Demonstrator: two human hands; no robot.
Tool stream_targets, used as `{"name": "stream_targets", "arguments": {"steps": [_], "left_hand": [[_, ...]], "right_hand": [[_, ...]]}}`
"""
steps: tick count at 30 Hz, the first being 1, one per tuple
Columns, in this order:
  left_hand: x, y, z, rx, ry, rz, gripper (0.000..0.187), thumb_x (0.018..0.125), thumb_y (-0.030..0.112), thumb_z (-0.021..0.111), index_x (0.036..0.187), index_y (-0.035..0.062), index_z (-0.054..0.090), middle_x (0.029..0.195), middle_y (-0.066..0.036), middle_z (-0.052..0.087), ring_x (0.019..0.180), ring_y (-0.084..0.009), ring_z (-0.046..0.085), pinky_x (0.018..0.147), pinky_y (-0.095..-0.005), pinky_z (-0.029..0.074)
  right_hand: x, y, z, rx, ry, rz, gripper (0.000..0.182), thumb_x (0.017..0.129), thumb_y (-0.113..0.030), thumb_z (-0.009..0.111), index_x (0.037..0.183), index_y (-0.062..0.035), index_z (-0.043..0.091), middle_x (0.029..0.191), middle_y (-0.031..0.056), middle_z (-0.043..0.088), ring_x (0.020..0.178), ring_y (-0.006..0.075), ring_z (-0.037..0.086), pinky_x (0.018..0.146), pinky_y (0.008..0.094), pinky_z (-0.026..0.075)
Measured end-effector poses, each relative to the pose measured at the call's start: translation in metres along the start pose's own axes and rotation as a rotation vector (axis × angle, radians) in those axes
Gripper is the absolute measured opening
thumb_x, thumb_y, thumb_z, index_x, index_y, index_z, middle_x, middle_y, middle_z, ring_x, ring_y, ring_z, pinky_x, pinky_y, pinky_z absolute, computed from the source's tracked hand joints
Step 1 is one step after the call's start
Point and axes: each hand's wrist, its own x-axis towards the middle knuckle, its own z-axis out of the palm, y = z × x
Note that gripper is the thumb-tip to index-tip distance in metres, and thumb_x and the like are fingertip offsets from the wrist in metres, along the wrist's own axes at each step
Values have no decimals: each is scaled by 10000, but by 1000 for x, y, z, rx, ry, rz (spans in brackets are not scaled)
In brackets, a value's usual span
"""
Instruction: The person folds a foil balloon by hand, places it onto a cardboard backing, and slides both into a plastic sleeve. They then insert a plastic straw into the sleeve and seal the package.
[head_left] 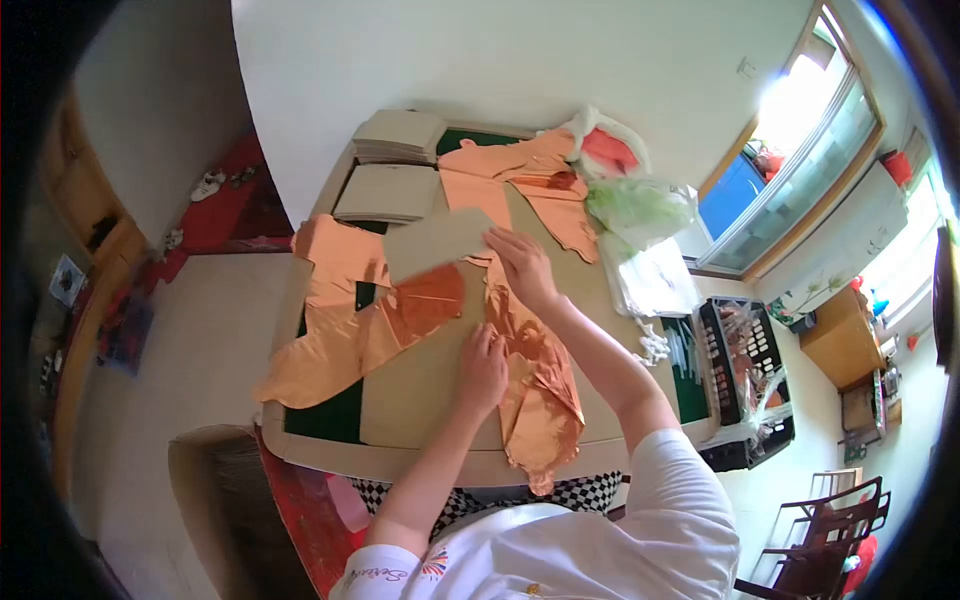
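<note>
My right hand (522,268) grips the right edge of a grey-brown cardboard sheet (440,240), which is lifted and tilted above the table. Below it, my left hand (484,368) has its fingers bent together at the left edge of a shiny orange satin garment (540,390). That garment lies crumpled lengthwise, with its lower end hanging over the near table edge. Another satin garment (335,335) is spread out on the left, with a darker orange part folded inward. More orange satin (490,160) lies at the back of the table.
Two stacks of cardboard sheets (385,190) stand at the back left of the table (420,400). Clear and greenish plastic bags (640,215) lie at the right, beside white cords (652,343). A black crate (745,370) stands off the right edge, and an open cardboard box (215,480) on the floor at left.
</note>
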Motion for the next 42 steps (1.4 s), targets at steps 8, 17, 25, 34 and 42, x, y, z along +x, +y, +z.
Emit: {"name": "stream_targets", "arguments": {"steps": [8,17,25,34,42], "left_hand": [[-4,-55,5,-747,712,-368,206,904,22,424,1077,4,535,1058,-180,573,1027,-330,547,924,-394,418],[-36,23,-33,103,-10,264,354,920,285,533,1217,93,560,1337,-154,480,1276,-306,412,1073,-479,290],[-21,26,-28,175,-241,276,488,909,380,526,1327,131,488,1450,-132,363,1368,-284,290,1111,-513,206],[-23,26,-23,199,-224,275,513,897,375,529,1342,131,459,1453,-132,353,1368,-294,280,1114,-517,194],[-24,22,-19,282,-295,247,539,912,415,481,1374,144,422,1476,-116,320,1388,-271,244,1130,-497,171]], "right_hand": [[-180,-58,-104,-166,-108,161,422,785,12,546,1182,-103,627,1221,122,598,1183,292,532,1035,488,338],[-231,-73,-118,-11,-288,288,432,793,-37,532,1211,-123,599,1352,104,495,1295,282,415,1089,510,260],[-208,-39,-80,-276,-362,371,480,910,-312,506,1353,-134,462,1433,94,401,1360,265,318,1117,504,190],[-189,-22,-80,-185,-321,463,381,873,-279,557,1209,-101,566,1262,117,533,1189,302,463,1003,481,341],[-88,70,-21,-165,-342,921,319,754,-267,683,997,-63,656,865,139,677,790,294,643,726,377,510]]}}
